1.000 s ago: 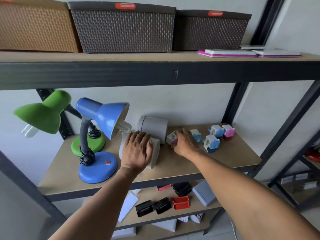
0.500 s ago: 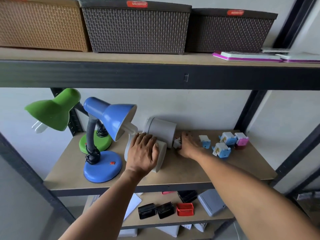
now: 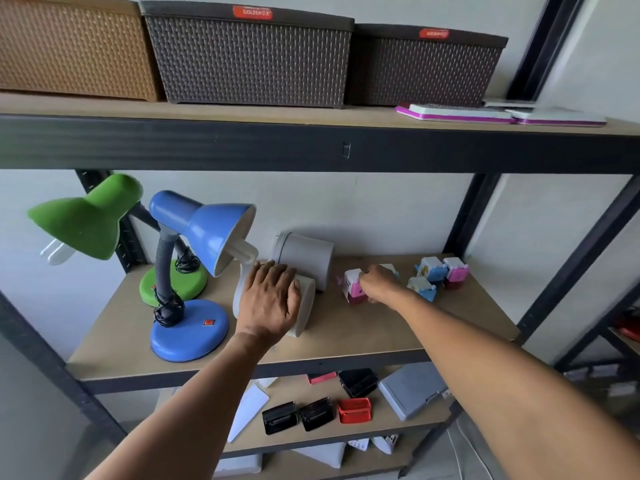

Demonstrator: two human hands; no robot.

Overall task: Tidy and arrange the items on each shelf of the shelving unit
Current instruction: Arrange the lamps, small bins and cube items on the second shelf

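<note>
Pink-and-white toy block [image 3: 353,285] on the middle shelf [image 3: 346,337] is pinched by the right hand [image 3: 379,284]; it should be lifted clear and set beside the blue blocks [image 3: 427,277]. The white cylinder [image 3: 306,306] is steadied under the flat, relaxed left hand [image 3: 268,301], so rolling is prevented.

Soft, even daylight, wide-angle view

The scene is bright and diffuse, with no hard shadows; only faint shade lies under the blue lamp [image 3: 194,271] and beneath the upper shelf [image 3: 311,143]. A mild sheen shows on the blue shade. The lens bows the shelf edges and splays the frame posts towards the corners. Detail is slightly soft throughout, and softer on the lowest shelf and far right.
</note>
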